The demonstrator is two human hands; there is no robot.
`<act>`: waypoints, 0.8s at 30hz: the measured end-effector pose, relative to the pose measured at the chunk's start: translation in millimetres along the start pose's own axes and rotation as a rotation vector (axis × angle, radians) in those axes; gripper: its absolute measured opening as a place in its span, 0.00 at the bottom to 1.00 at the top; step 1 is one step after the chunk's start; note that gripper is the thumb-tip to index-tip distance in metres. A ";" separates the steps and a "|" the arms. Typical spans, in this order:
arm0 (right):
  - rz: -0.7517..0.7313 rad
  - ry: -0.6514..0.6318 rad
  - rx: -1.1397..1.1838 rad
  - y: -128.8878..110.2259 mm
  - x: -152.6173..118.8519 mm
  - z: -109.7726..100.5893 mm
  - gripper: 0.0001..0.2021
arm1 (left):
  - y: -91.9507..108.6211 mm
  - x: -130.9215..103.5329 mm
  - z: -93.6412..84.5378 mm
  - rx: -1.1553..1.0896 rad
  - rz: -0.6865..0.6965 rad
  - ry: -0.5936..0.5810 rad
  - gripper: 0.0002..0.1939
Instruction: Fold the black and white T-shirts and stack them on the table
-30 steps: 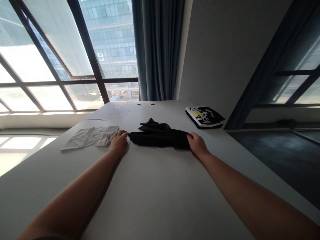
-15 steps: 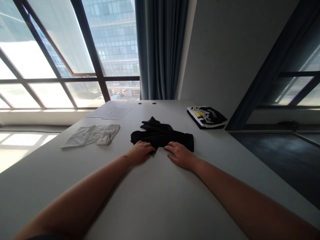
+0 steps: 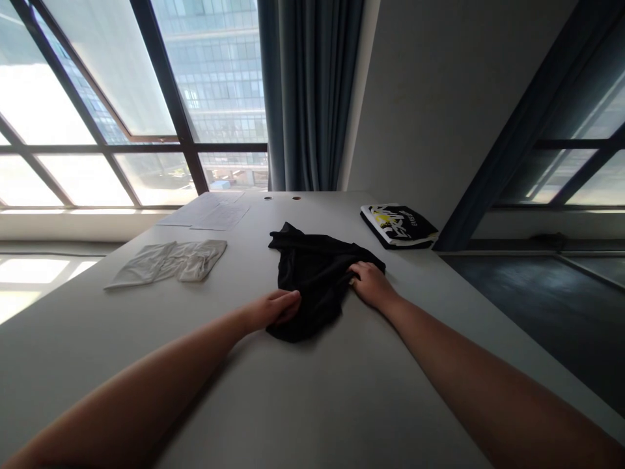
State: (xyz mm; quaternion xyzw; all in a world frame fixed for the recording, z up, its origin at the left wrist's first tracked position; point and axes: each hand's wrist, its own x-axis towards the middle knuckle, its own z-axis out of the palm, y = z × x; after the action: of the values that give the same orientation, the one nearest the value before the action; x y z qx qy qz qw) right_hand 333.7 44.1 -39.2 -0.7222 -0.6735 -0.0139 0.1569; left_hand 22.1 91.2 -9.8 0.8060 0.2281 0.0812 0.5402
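A black cloth garment (image 3: 317, 267) lies partly spread on the white table (image 3: 312, 391), its near part drawn toward me. What kind of garment it is, I cannot make out. My left hand (image 3: 276, 309) is closed on its near left edge, thumb on top and fingers curled beneath. At the right edge, my right hand (image 3: 371, 281) grips the fabric with bent fingers; some fingertips are hidden by the hand and cloth.
A crumpled white cloth (image 3: 168, 262) lies on the left of the table. Behind it are printed paper sheets (image 3: 209, 213). A folded black-and-white printed garment (image 3: 399, 225) rests at the back right. Two round holes sit near the far edge, before a blue curtain (image 3: 310, 98).
The black garment has been opened out from a bunched strip, its near part pulled toward me. My left hand has closed on the edge; my right hand has shifted right and gripped the fabric.
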 end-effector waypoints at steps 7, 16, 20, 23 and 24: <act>-0.334 -0.077 -0.025 -40.7 -18.3 -14.2 0.06 | -17.2 1.6 -29.9 1.092 -0.133 0.384 0.16; -0.570 -0.413 0.096 -90.1 -50.9 -40.2 0.16 | -29.9 0.6 -31.9 1.266 -0.324 0.550 0.28; -0.448 -0.309 0.058 -83.7 -44.2 -27.8 0.17 | -47.8 7.2 -34.5 1.143 -0.291 0.534 0.34; -0.261 -0.152 0.010 -63.0 -30.6 -15.2 0.14 | -63.2 11.0 -47.4 1.034 -0.294 0.482 0.36; -0.200 -0.094 -0.014 -54.4 -25.8 -11.8 0.15 | -67.0 11.7 -51.6 1.004 -0.299 0.467 0.36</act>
State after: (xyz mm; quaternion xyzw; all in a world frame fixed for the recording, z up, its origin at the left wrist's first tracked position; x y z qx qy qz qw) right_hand 280.4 18.6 -22.7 -0.6522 -0.7488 -0.0005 0.1180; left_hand -5.8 160.5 -51.2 0.8833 0.4635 0.0618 0.0321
